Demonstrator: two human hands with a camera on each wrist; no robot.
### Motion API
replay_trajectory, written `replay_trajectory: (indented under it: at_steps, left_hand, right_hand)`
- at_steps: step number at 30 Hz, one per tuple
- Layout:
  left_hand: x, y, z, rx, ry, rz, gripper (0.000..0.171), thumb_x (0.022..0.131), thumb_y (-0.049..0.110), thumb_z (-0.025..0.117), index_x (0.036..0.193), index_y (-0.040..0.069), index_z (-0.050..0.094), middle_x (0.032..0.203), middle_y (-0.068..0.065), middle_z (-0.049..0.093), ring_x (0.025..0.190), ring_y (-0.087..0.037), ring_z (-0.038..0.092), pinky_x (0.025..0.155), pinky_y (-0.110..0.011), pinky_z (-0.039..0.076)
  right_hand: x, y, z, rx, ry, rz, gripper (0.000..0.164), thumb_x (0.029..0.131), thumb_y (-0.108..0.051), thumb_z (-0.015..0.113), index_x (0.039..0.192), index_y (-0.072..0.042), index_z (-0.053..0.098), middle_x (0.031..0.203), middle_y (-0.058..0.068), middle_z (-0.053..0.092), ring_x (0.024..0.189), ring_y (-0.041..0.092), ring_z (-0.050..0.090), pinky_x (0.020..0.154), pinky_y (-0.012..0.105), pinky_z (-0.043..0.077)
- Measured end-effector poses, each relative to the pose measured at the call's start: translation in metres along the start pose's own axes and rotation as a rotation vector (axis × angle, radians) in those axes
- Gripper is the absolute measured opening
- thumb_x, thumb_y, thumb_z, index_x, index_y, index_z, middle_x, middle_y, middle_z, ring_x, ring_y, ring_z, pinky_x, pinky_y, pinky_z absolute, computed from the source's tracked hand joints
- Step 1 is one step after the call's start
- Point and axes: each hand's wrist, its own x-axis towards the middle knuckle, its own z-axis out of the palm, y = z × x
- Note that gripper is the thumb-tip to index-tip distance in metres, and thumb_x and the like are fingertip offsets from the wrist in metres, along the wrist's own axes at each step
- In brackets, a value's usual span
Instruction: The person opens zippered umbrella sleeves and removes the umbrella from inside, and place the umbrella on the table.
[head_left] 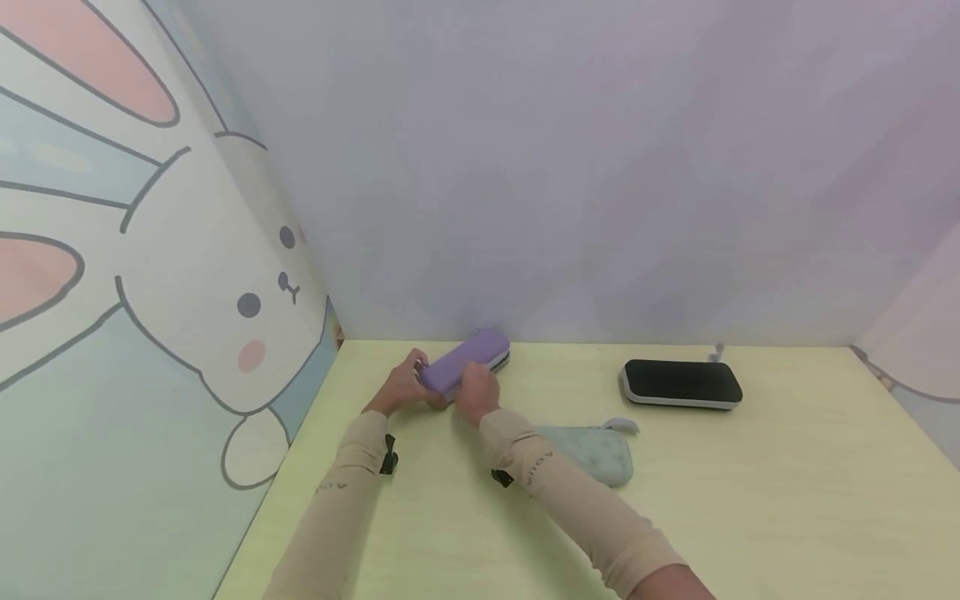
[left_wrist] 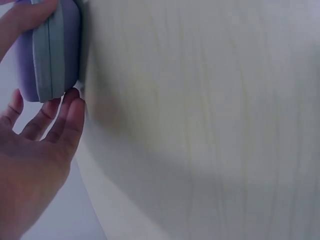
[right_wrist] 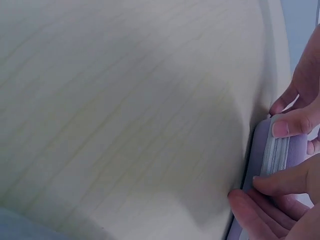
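Note:
A purple zippered case (head_left: 465, 358) with a pale zipper band lies slantwise at the table's back left, its zipper side facing the person. My left hand (head_left: 405, 385) grips its left end, the thumb (right_wrist: 281, 129) against the zipper band in the right wrist view. On the near long side my right hand (head_left: 477, 392) pinches at the zipper edge, its thumb and fingertips close together; whether a zipper pull is between them is hidden. The left wrist view has the case's rounded end (left_wrist: 52, 65) above the left hand's fingers (left_wrist: 70, 117). The case appears closed.
A pale green patterned pouch (head_left: 592, 450) with a strap lies partly behind the right forearm. Farther right stands a black-topped case with a white side (head_left: 681, 385) and a small tab. Behind the pale yellow table (head_left: 787, 500) rises a lilac wall; a rabbit-printed wall borders the left.

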Motion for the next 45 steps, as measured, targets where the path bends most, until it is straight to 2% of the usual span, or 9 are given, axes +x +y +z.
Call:
replay_trajectory:
  at_steps: [10,16,20,24,26,30,35,39,45]
  left_hand:
    - [-0.002,0.008,0.010,0.089,0.013,0.017,0.070,0.054,0.028,0.091,0.098,0.012,0.038,0.098,-0.013,0.058,0.088,-0.025,0.055,0.077,-0.037,0.044]
    - [-0.008,0.017,0.010,0.137,-0.003,0.028,0.068,0.056,0.032,0.090,0.096,0.011,0.038,0.093,-0.011,0.057,0.082,-0.023,0.053,0.071,-0.034,0.044]
    - [-0.012,0.022,0.008,0.124,-0.064,-0.003,0.067,0.061,0.035,0.088,0.099,0.012,0.038,0.090,-0.011,0.057,0.077,-0.022,0.053,0.067,-0.032,0.043]
    - [-0.016,0.028,0.001,0.037,-0.168,-0.070,0.066,0.068,0.036,0.084,0.106,0.009,0.037,0.091,-0.012,0.057,0.074,-0.024,0.056,0.066,-0.035,0.046]
    - [-0.017,0.033,-0.002,0.001,-0.196,-0.093,0.065,0.070,0.035,0.082,0.108,0.007,0.038,0.091,-0.013,0.057,0.072,-0.027,0.057,0.065,-0.038,0.048]
    - [-0.013,0.039,0.001,0.000,-0.151,-0.047,0.060,0.070,0.032,0.083,0.109,0.007,0.045,0.096,-0.013,0.057,0.078,-0.026,0.056,0.066,-0.038,0.047]
    - [-0.005,0.044,0.011,0.037,-0.064,0.057,0.063,0.066,0.027,0.085,0.115,0.006,0.050,0.117,-0.018,0.050,0.102,-0.029,0.052,0.079,-0.038,0.048]
    - [-0.005,0.051,0.016,0.076,-0.033,0.036,0.066,0.065,0.029,0.085,0.116,0.007,0.050,0.118,-0.020,0.047,0.105,-0.033,0.050,0.080,-0.041,0.048]
    - [-0.006,0.053,0.022,0.083,-0.039,0.008,0.069,0.067,0.033,0.083,0.120,0.007,0.047,0.112,-0.019,0.046,0.098,-0.031,0.050,0.074,-0.037,0.047]
  right_hand:
    - [-0.003,0.005,-0.009,0.058,0.038,0.027,0.013,0.068,0.000,0.070,0.071,0.002,0.058,0.068,0.014,0.058,0.069,0.030,0.058,0.063,0.042,0.049]
    - [-0.003,0.006,-0.012,0.090,0.030,0.037,0.013,0.069,0.001,0.069,0.066,0.001,0.056,0.066,0.011,0.056,0.064,0.024,0.055,0.060,0.039,0.048]
    - [-0.002,0.009,-0.015,0.114,0.002,0.060,0.017,0.069,0.004,0.068,0.063,-0.002,0.053,0.063,0.008,0.053,0.061,0.020,0.050,0.057,0.037,0.047]
    - [-0.002,0.014,-0.017,0.102,-0.007,0.060,0.022,0.069,0.002,0.067,0.061,-0.005,0.048,0.061,0.007,0.049,0.060,0.020,0.048,0.056,0.037,0.045]
    - [-0.001,0.017,-0.017,0.092,0.007,0.053,0.021,0.068,0.002,0.067,0.060,-0.005,0.048,0.061,0.008,0.050,0.060,0.022,0.050,0.056,0.038,0.046]
    - [-0.001,0.020,-0.017,0.051,0.032,0.044,0.016,0.068,0.001,0.069,0.064,-0.002,0.054,0.065,0.013,0.057,0.064,0.028,0.058,0.058,0.041,0.049]
    - [-0.001,0.017,-0.020,0.028,0.033,0.045,0.021,0.068,-0.008,0.077,0.072,0.004,0.060,0.070,0.016,0.061,0.068,0.030,0.061,0.061,0.041,0.050]
    - [-0.002,0.018,-0.022,0.038,0.012,0.053,0.027,0.069,-0.011,0.079,0.080,0.006,0.061,0.074,0.018,0.062,0.070,0.030,0.062,0.063,0.040,0.051]
    - [-0.002,0.024,-0.022,0.044,0.028,0.016,0.019,0.071,-0.002,0.075,0.080,0.008,0.061,0.074,0.021,0.062,0.070,0.033,0.063,0.062,0.042,0.051]
